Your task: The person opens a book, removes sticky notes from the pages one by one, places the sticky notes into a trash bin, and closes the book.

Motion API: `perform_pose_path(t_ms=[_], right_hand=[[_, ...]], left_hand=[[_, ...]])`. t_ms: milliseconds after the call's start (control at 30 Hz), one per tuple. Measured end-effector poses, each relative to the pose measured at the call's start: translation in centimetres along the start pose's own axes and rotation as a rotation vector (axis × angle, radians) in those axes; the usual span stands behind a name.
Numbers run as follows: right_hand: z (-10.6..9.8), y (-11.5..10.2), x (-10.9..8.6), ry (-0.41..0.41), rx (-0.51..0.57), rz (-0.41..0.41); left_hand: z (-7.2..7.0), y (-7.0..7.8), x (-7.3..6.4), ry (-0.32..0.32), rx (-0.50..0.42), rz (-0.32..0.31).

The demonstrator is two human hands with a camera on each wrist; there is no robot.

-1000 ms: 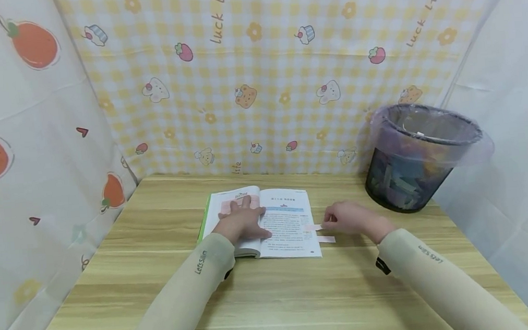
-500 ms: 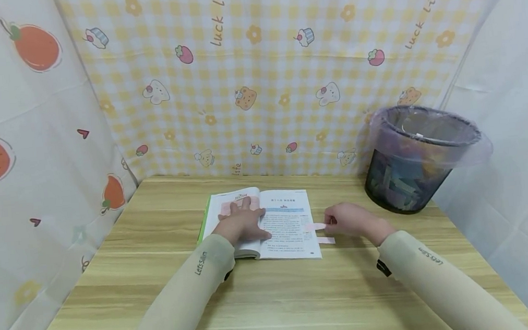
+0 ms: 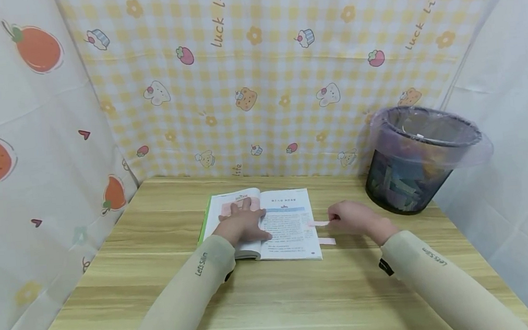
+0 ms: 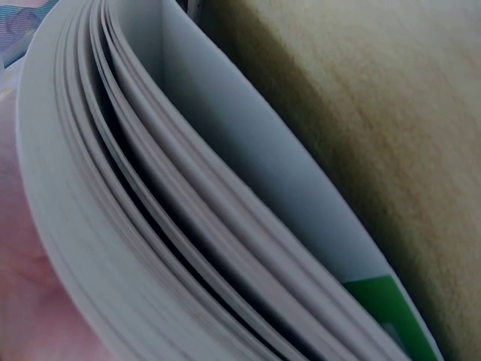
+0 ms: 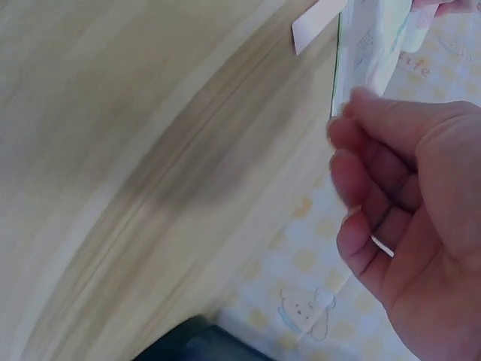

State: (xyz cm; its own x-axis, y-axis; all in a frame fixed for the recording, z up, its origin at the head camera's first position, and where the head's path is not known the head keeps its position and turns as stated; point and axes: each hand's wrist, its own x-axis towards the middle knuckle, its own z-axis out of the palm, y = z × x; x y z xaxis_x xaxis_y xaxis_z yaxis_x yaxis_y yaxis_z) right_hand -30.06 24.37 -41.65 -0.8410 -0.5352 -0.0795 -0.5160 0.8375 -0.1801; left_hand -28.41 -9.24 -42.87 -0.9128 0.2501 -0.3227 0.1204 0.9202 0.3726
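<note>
An open book (image 3: 289, 236) lies on the table, its left side a thick curved stack of pages (image 4: 173, 195) in the left wrist view. Across the left page and the fold rests my left hand (image 3: 243, 225), fingers spread. My right hand (image 3: 351, 216) is at the book's right edge, thumb and index finger pinching the outer end of a narrow pale pink paper strip (image 3: 318, 223). That strip's inner end overlaps the right page. In the right wrist view, the right hand's fingers (image 5: 349, 177) are curled. A second pink strip (image 3: 327, 241) sticks out lower down.
A dark bin (image 3: 399, 179) with a purple plastic liner stands at the back right, near the right hand. Wood-grain table (image 3: 276, 305) surrounds the book. A yellow checked curtain (image 3: 260, 123) hangs behind, with pale fabric on both sides.
My right hand has shifted slightly to the right, and the pinched pink strip has slid outward a little with it. The left hand and the book stay where they were.
</note>
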Motion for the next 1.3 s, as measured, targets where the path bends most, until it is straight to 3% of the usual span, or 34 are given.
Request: perform_pose_path(t_ms=[200, 367, 567, 733, 867, 1100, 1300], right_hand=[[-1.6, 1.2, -0.9, 0.062, -0.038, 0.037], [-4.6, 2.3, -1.2, 0.102, -0.053, 0.084], [-11.1, 3.0, -2.0, 0.207, -0.056, 0.156], [-17.1, 4.2, -4.0, 0.37, -0.038, 0.223], [-20.3, 5.7, -5.6, 0.452, -0.024, 0.319], [-22.1, 9.2, -8.1, 0.502, -0.04, 0.508], [-22.4, 11.0, -9.7, 0.418, -0.031, 0.709]], left_hand=[[0.0, -0.1, 0.0, -0.004, -0.004, -0.005], [0.1, -0.2, -0.1, -0.008, -0.006, -0.008], [0.2, -0.2, -0.1, -0.01, -0.014, -0.007], [0.1, -0.2, -0.2, -0.012, -0.025, -0.008], [0.0, -0.2, -0.2, -0.012, -0.027, -0.01], [0.0, -0.1, -0.3, -0.019, -0.039, -0.013], [-0.1, -0.1, -0.1, -0.019, -0.034, -0.011]])
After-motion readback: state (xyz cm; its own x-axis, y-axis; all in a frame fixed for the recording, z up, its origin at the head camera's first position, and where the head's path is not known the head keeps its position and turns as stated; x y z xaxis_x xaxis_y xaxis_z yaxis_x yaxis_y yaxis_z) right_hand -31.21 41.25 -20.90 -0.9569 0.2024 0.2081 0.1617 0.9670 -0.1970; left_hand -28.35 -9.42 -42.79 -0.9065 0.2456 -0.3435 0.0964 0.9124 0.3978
